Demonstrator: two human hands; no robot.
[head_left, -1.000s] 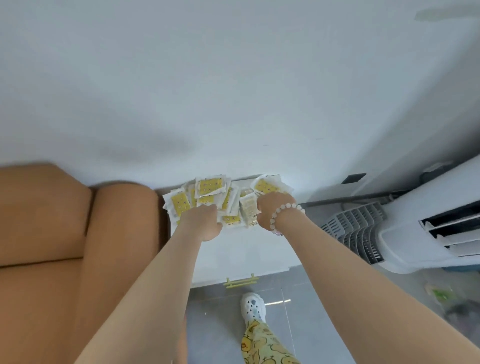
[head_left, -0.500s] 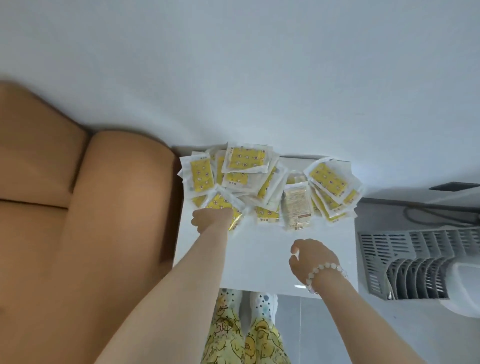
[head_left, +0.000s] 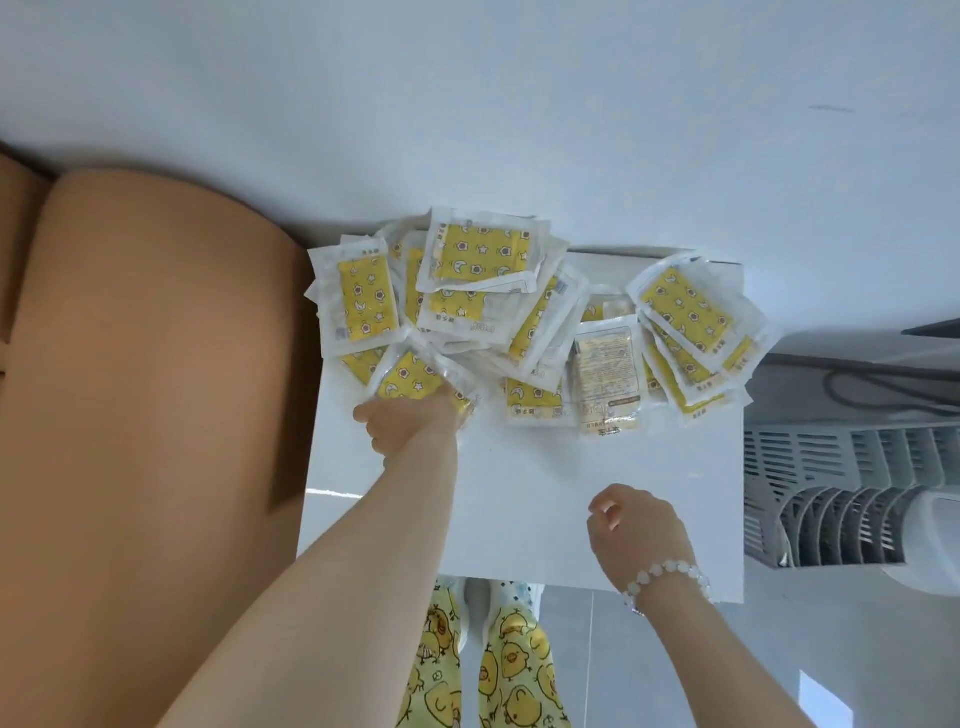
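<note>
Several clear packets with yellow patterned inserts lie heaped along the far edge of a small white table (head_left: 519, 493). One packet (head_left: 607, 375) lies printed side up near the middle of the heap. My left hand (head_left: 405, 423) reaches to the near left of the heap and holds a yellow packet (head_left: 415, 382) at its near edge. My right hand (head_left: 636, 530), with a bead bracelet on the wrist, hovers over the bare near part of the table with loosely curled fingers and holds nothing.
A tan sofa arm (head_left: 156, 415) stands close against the table's left side. A grey slatted appliance (head_left: 852, 493) sits on the floor to the right, with a cable (head_left: 883, 389) behind it. A white wall rises behind the table. My legs in yellow patterned trousers (head_left: 483, 665) are below.
My right hand has come back from the heap to the near part of the table. My left hand has stayed at the heap's left. The view has moved closer and lower.
</note>
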